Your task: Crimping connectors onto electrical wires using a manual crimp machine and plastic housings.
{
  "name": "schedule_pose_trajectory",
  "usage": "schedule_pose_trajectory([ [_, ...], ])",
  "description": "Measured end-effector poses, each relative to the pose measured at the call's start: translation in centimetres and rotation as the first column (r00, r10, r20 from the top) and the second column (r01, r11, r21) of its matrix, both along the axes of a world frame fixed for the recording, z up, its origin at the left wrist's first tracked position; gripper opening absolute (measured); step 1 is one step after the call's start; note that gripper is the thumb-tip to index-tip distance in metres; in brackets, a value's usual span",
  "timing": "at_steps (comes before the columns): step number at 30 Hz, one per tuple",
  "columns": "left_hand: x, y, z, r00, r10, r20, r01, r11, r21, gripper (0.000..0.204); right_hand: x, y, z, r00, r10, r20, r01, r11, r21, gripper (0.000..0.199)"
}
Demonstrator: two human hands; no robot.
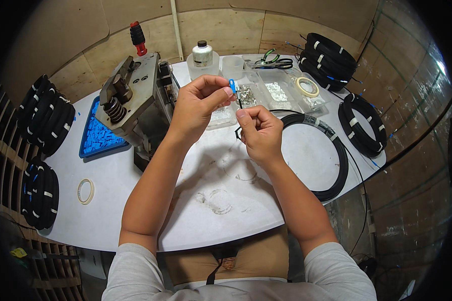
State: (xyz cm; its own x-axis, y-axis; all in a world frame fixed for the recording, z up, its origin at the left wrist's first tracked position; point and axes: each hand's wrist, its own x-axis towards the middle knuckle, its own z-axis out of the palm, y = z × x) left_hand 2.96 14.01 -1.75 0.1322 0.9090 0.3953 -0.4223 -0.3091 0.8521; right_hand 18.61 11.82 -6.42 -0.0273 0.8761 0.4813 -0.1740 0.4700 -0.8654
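Above the middle of the table, my left hand pinches a small blue connector between thumb and forefinger. Black cable runs down from its lower end. Just below and to the right, my right hand is closed on that cable, thumb pressed against the fingers. A short dark bend of cable shows beside the right fingertips. From behind the right hand, cable leads toward a large black coil on the table. How the cable sits inside the connector cannot be made out.
A metal press with a red-black handle stands left, beside a tray of blue pieces. Behind my hands are clear bins of small metal parts, a bottle and pliers. Tape and cable coils lie around.
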Motion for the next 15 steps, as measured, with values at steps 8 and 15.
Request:
schedule_pose_trajectory([
  [8,-0.05,-0.02,-0.04,1.0,0.002,-0.012,-0.002,1.0,-0.002,0.016,-0.07,0.03,0.04,1.0,-0.009,-0.001,0.009,1.0,-0.006,0.016],
  [15,-0.02,0.07,-0.17,1.0,-0.01,0.001,0.01,1.0,0.0,0.016,-0.04,0.01,0.06,1.0,-0.004,-0.006,0.004,1.0,-0.014,0.015],
])
